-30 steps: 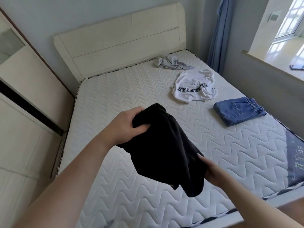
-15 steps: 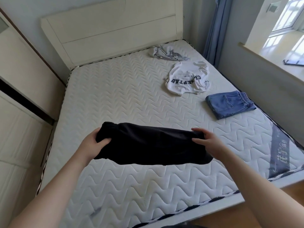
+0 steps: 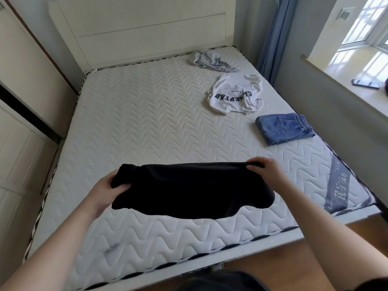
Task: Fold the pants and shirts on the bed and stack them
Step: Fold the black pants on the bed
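- Here, in the head view, the left hand [image 3: 100,192] grips one end of the black pants [image 3: 189,190], fingers curled round the bunched fabric.
- The right hand [image 3: 265,172] pinches the opposite end, fingers curled over its top edge.
- Between the two grips the pants hang stretched above the mattress [image 3: 136,122].
- Beyond the right-hand grip lie folded blue jeans [image 3: 282,128], then a white shirt [image 3: 235,95] and a crumpled grey garment [image 3: 212,60].

place: home bedroom | beyond the grip: bare quilted mattress [image 3: 147,127], white headboard [image 3: 147,28] | right of the grip: blue curtain [image 3: 270,38], sunlit window [image 3: 365,24] | left: wardrobe [image 3: 23,85]
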Motion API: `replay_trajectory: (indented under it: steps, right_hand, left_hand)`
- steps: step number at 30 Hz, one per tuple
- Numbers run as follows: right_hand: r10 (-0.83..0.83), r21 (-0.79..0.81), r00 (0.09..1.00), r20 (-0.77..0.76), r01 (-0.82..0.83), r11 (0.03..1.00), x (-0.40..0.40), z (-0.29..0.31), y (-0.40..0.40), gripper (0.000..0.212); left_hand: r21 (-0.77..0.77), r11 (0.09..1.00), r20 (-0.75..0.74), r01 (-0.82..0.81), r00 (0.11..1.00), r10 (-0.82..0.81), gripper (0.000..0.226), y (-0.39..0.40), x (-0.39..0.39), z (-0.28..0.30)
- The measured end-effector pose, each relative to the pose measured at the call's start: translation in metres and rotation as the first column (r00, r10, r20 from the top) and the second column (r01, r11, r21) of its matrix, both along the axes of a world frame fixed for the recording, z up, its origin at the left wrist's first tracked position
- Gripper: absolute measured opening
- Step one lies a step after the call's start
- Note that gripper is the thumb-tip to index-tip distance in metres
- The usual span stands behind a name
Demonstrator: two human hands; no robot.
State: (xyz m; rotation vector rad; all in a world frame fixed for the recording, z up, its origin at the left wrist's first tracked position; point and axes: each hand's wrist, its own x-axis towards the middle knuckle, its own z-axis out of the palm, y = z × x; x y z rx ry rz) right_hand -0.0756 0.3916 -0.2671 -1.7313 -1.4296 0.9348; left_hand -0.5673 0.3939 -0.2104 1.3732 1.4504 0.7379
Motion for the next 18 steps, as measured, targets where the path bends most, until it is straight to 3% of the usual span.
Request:
replay_trajectory:
  steps: [2, 4, 7, 9, 13, 18]
  right_hand:
    - [0.006, -0.032, 0.999, -0.054, -0.008, 0.999, -0.003, 0.0, -0.009, 0.018]
    - [-0.011, -0.105, 0.976, -0.217, -0.012, 0.994, -0.01, 0.001, -0.022, 0.016]
    - [-0.083, -0.213, 0.831, -0.549, -0.043, 0.976, -0.023, 0.007, -0.042, 0.021]
    - [-0.122, -0.247, 0.747, -0.654, -0.059, 0.967, -0.034, 0.011, -0.055, 0.019]
    - [-0.156, -0.246, 0.697, -0.7, -0.031, 0.969, -0.054, 0.019, -0.073, 0.018]
    - [-0.05, -0.158, 0.726, -0.686, -0.082, 0.984, -0.068, 0.031, -0.084, 0.02]
  left_hand:
    - [-0.007, 1.0, 0.022, 0.03, 0.999, -0.03, 0.044, -0.013, -0.003, -0.004]
    - [-0.007, 0.998, 0.032, 0.064, 0.997, -0.064, 0.042, -0.028, -0.005, -0.006]
    - [0.01, 0.997, 0.041, 0.076, 0.996, -0.076, 0.043, -0.05, -0.011, -0.007]
    - [0.027, 0.995, 0.023, 0.099, 0.995, -0.1, 0.048, -0.068, -0.017, -0.007]
    - [0.07, 0.997, -0.009, 0.044, 0.999, -0.043, 0.052, -0.102, -0.026, -0.009]
    - [-0.014, 0.991, 0.211, -0.133, 0.968, 0.133, 0.04, -0.133, -0.038, -0.004]
